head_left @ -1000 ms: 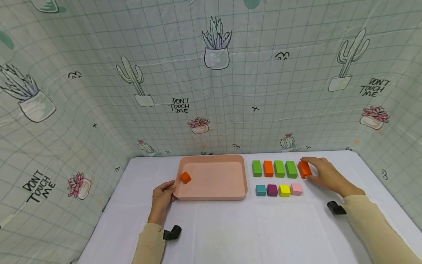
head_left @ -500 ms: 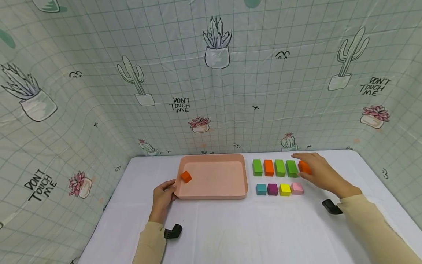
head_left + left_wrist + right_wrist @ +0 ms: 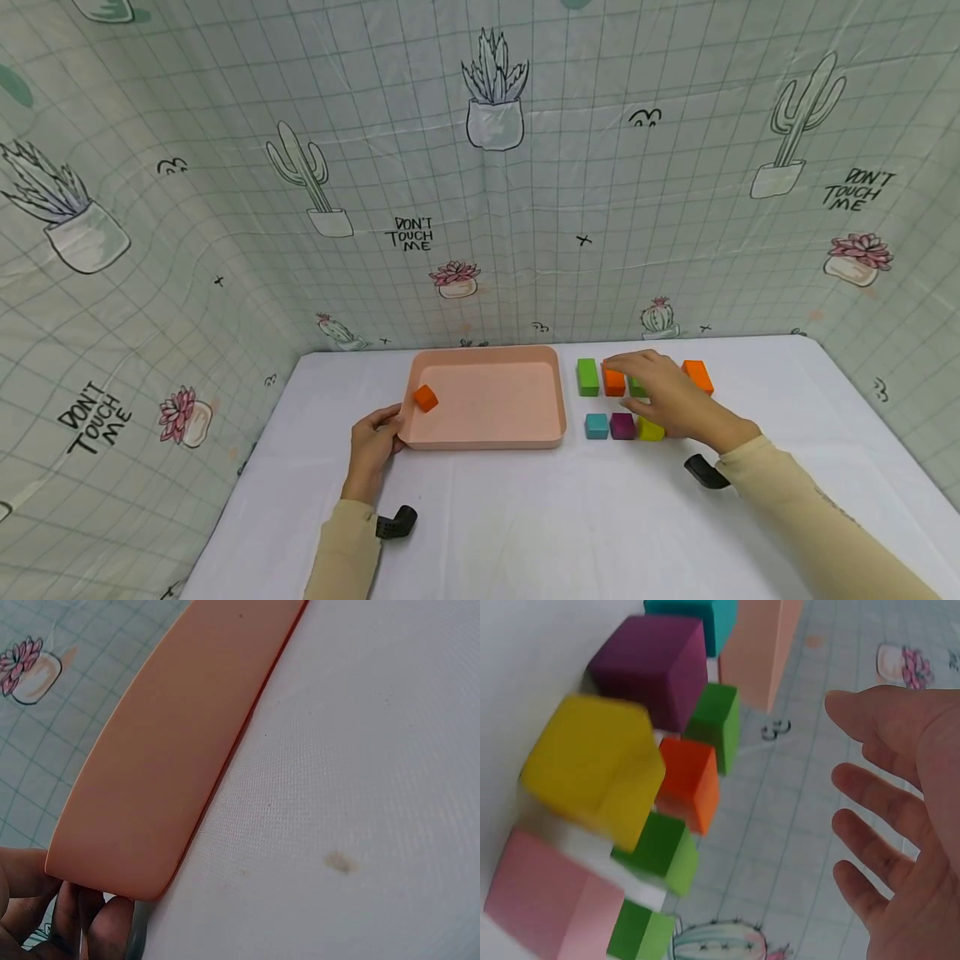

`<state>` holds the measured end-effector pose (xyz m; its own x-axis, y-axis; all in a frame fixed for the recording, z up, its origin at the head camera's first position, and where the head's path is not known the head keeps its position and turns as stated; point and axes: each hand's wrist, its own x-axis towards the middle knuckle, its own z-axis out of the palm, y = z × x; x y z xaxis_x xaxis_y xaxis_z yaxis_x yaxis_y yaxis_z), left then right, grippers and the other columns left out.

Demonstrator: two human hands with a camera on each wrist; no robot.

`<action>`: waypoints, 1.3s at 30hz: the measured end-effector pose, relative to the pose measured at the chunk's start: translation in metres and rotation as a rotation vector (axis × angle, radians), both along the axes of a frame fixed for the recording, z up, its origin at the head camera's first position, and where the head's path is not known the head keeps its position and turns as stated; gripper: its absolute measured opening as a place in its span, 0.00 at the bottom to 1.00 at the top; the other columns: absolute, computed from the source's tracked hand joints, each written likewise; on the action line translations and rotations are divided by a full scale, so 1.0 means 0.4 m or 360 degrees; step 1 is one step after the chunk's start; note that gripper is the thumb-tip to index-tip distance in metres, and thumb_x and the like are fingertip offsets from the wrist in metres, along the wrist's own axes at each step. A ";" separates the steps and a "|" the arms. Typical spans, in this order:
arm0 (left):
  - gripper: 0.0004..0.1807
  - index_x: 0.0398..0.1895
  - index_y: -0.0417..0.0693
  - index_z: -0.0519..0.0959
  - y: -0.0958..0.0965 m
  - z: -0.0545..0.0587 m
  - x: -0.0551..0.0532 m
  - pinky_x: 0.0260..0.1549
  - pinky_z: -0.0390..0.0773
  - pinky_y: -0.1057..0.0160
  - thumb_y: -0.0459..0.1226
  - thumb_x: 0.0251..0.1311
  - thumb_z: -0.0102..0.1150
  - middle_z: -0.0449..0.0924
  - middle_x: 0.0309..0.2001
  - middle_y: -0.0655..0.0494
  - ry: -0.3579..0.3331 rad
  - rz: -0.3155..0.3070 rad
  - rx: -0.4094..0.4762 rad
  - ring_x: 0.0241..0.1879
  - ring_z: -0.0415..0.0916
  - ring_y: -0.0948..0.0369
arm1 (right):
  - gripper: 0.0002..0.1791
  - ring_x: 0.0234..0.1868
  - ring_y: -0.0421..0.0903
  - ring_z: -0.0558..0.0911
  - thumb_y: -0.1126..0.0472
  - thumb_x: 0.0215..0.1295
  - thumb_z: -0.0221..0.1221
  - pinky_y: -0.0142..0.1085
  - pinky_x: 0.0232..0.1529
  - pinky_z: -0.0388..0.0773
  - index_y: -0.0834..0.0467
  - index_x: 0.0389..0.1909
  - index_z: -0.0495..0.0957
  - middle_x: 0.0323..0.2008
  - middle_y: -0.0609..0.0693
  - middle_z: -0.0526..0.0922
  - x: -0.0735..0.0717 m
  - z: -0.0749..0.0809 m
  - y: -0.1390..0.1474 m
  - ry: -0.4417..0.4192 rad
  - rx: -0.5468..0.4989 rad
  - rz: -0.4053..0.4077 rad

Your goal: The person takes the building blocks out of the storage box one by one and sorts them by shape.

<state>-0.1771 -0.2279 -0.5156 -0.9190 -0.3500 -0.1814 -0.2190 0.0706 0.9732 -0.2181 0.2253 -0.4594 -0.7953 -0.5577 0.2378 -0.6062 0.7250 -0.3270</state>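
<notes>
At the near left corner of a pink tray point(image 3: 495, 400), my left hand point(image 3: 369, 450) grips the edge with thumb and bent fingers. Inside the tray, at its left side, lies an orange block point(image 3: 426, 398). My right hand point(image 3: 667, 396) holds nothing, its fingers spread above two rows of blocks. The back row has a green block point(image 3: 588, 377), an orange block point(image 3: 613, 380), two more green ones and a tilted orange block point(image 3: 698, 377) at the right end. In front are teal point(image 3: 596, 426), purple point(image 3: 622, 426), yellow point(image 3: 649, 428) and pink point(image 3: 551, 900) cubes; the hand hides the pink one in the head view.
The white tabletop point(image 3: 510, 517) extends toward me in front of the tray and blocks. A patterned cloth point(image 3: 360, 167) hangs behind the table and along both sides. A black wrist camera point(image 3: 707, 472) hangs below my right wrist, another below my left.
My right hand has let go of the orange block at the right end and moved left over the middle of the rows. The left hand stays at the tray corner.
</notes>
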 end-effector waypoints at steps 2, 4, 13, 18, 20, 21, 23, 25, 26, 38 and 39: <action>0.17 0.62 0.26 0.79 0.002 -0.001 -0.001 0.23 0.75 0.73 0.26 0.74 0.56 0.76 0.40 0.49 -0.0004 0.0000 -0.0004 0.25 0.73 0.67 | 0.31 0.66 0.64 0.74 0.67 0.64 0.72 0.65 0.65 0.72 0.63 0.68 0.77 0.65 0.59 0.81 0.000 -0.004 -0.019 0.0001 -0.0009 0.0025; 0.17 0.62 0.26 0.80 0.003 -0.001 -0.001 0.23 0.74 0.73 0.26 0.74 0.57 0.76 0.40 0.49 -0.0009 -0.0004 -0.0012 0.24 0.72 0.67 | 0.30 0.65 0.64 0.76 0.68 0.63 0.73 0.64 0.65 0.73 0.63 0.67 0.77 0.64 0.59 0.82 0.002 -0.008 -0.034 0.0013 -0.0034 0.0055; 0.17 0.61 0.26 0.80 0.003 -0.001 0.000 0.23 0.74 0.73 0.26 0.74 0.56 0.75 0.40 0.49 -0.0008 -0.0007 -0.0024 0.23 0.72 0.67 | 0.30 0.61 0.59 0.79 0.68 0.62 0.73 0.60 0.63 0.75 0.63 0.66 0.78 0.63 0.57 0.83 0.008 -0.026 -0.090 0.0068 -0.0070 0.0193; 0.17 0.61 0.26 0.80 -0.001 0.002 0.004 0.23 0.73 0.73 0.27 0.74 0.56 0.75 0.39 0.49 -0.0004 -0.0015 -0.0042 0.23 0.71 0.67 | 0.31 0.63 0.61 0.79 0.67 0.62 0.74 0.61 0.64 0.74 0.64 0.66 0.78 0.63 0.58 0.83 0.008 -0.025 -0.126 0.0116 -0.0075 0.0242; 0.17 0.62 0.26 0.80 -0.002 0.003 0.005 0.23 0.73 0.73 0.27 0.74 0.56 0.74 0.39 0.50 -0.0002 -0.0020 -0.0043 0.23 0.71 0.67 | 0.31 0.64 0.60 0.78 0.68 0.61 0.74 0.60 0.64 0.74 0.63 0.66 0.78 0.63 0.57 0.82 0.006 -0.023 -0.141 0.0128 -0.0077 0.0263; 0.17 0.62 0.26 0.79 -0.003 0.003 0.005 0.23 0.73 0.73 0.27 0.74 0.56 0.74 0.39 0.50 0.0000 -0.0021 -0.0043 0.23 0.71 0.67 | 0.32 0.64 0.60 0.78 0.68 0.61 0.74 0.59 0.65 0.75 0.63 0.66 0.78 0.64 0.56 0.82 0.006 -0.021 -0.149 0.0127 -0.0080 0.0273; 0.17 0.62 0.26 0.79 -0.004 0.003 0.006 0.23 0.73 0.73 0.27 0.74 0.56 0.74 0.39 0.50 -0.0002 -0.0021 -0.0043 0.23 0.71 0.67 | 0.32 0.64 0.59 0.78 0.68 0.60 0.75 0.57 0.65 0.75 0.62 0.66 0.78 0.63 0.55 0.82 0.004 -0.019 -0.165 0.0131 -0.0092 0.0294; 0.17 0.62 0.26 0.79 -0.004 0.004 0.006 0.23 0.73 0.72 0.27 0.74 0.56 0.75 0.39 0.50 -0.0005 -0.0019 -0.0040 0.23 0.70 0.67 | 0.32 0.63 0.58 0.78 0.69 0.60 0.74 0.56 0.65 0.75 0.62 0.66 0.78 0.63 0.54 0.82 0.003 -0.018 -0.182 0.0145 -0.0095 0.0318; 0.17 0.62 0.26 0.79 -0.004 0.005 0.006 0.23 0.73 0.72 0.27 0.74 0.56 0.75 0.39 0.50 -0.0007 -0.0019 -0.0038 0.23 0.71 0.67 | 0.31 0.63 0.58 0.78 0.69 0.60 0.74 0.56 0.65 0.75 0.62 0.66 0.78 0.63 0.54 0.82 0.003 -0.017 -0.191 0.0155 -0.0091 0.0328; 0.18 0.63 0.26 0.79 0.004 0.000 0.007 0.23 0.74 0.73 0.26 0.74 0.55 0.74 0.39 0.51 -0.0014 -0.0014 -0.0007 0.23 0.72 0.68 | 0.30 0.68 0.56 0.75 0.67 0.64 0.72 0.57 0.69 0.71 0.60 0.66 0.78 0.64 0.53 0.81 0.001 0.002 -0.290 0.0110 -0.0072 0.0453; 0.18 0.63 0.25 0.79 0.005 0.000 0.008 0.23 0.74 0.73 0.26 0.74 0.55 0.74 0.39 0.51 -0.0018 -0.0012 -0.0005 0.23 0.72 0.67 | 0.30 0.68 0.56 0.75 0.67 0.64 0.72 0.56 0.69 0.71 0.61 0.66 0.78 0.64 0.53 0.81 -0.002 0.003 -0.300 0.0118 -0.0070 0.0460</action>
